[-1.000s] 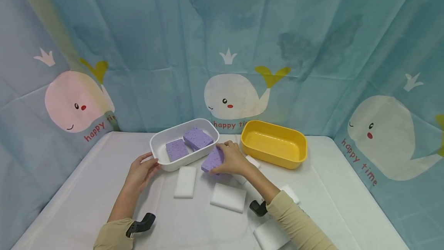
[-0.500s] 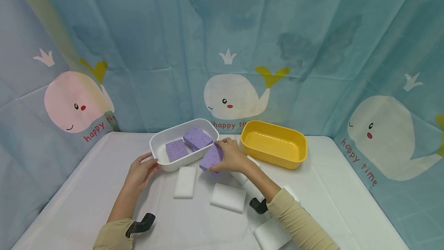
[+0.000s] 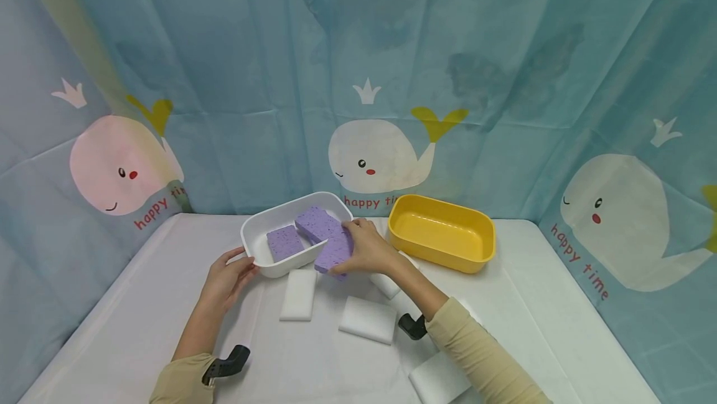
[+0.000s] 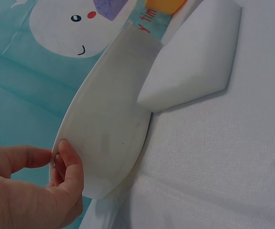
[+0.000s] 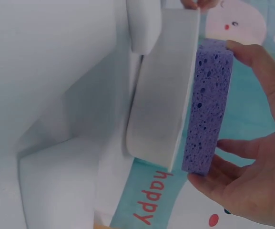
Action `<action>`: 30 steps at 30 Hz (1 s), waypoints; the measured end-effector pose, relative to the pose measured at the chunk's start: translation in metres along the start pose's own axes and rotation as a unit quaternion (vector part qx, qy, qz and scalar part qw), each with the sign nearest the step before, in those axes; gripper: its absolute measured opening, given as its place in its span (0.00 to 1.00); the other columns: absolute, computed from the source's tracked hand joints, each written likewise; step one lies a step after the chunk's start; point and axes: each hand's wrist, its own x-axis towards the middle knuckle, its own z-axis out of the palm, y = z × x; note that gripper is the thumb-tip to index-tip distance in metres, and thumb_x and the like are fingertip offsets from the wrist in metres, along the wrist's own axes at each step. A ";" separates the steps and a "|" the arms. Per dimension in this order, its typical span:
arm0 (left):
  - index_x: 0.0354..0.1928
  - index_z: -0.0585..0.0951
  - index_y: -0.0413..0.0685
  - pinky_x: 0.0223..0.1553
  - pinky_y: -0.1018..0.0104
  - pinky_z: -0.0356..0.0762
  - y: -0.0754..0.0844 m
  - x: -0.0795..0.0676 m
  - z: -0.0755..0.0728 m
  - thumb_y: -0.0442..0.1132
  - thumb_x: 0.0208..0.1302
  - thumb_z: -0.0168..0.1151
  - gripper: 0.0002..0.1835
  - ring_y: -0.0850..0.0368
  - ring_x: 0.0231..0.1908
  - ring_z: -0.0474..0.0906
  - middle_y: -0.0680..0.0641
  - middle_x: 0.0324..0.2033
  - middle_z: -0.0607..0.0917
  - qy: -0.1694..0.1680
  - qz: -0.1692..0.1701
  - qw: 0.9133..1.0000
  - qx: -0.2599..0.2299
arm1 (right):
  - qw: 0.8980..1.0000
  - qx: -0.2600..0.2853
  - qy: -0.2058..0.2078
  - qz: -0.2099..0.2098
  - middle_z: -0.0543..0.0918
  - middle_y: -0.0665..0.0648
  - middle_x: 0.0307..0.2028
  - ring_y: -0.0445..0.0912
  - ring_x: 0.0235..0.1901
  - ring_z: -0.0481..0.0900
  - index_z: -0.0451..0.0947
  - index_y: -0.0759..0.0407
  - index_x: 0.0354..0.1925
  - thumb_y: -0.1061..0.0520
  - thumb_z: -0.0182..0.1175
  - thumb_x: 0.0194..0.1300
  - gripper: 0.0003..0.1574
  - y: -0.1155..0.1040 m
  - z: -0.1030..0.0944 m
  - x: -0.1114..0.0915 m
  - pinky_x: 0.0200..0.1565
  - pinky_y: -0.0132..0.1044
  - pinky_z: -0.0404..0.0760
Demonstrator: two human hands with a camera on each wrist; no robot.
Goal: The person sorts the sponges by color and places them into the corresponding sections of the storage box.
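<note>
Between thumb and fingers my right hand holds a purple sponge over the near right rim of a white bin. The right wrist view shows that sponge gripped by its ends, its pores visible. My left hand pinches the bin's left end; in the left wrist view thumb and fingers close on the rim. Inside the bin, one purple sponge lies at the left. Another purple sponge lies tilted to its right, partly hidden by the held one.
A yellow bin stands to the right, nothing seen in it. White sponges lie in front: one near the white bin, one mid-table, one by the right sleeve. More are partly behind the right arm. A curtain hangs behind.
My right hand has moved left and slightly up with the purple sponge, from in front of the white bin to over its rim. The left hand and both bins stay put.
</note>
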 end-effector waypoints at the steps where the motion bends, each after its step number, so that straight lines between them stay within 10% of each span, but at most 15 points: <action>1: 0.82 0.51 0.34 0.47 0.78 0.84 0.000 0.000 0.000 0.32 0.80 0.53 0.36 0.69 0.38 0.83 0.47 0.46 0.80 0.000 0.001 1.000 -0.001 | 1.000 -0.001 -0.001 0.000 0.69 0.69 0.72 0.60 0.70 0.68 0.65 0.66 0.77 0.39 0.83 0.51 0.66 -0.001 0.000 0.001 0.71 0.55 0.75; 30: 0.82 0.50 0.34 0.48 0.77 0.84 -0.002 0.005 -0.001 0.32 0.80 0.53 0.37 0.69 0.38 0.83 0.46 0.47 0.79 -0.001 -0.005 1.000 -0.006 | 0.998 -0.005 -0.021 -0.057 0.68 0.67 0.68 0.54 0.65 0.68 0.64 0.69 0.76 0.43 0.83 0.50 0.65 -0.024 0.003 0.032 0.69 0.47 0.76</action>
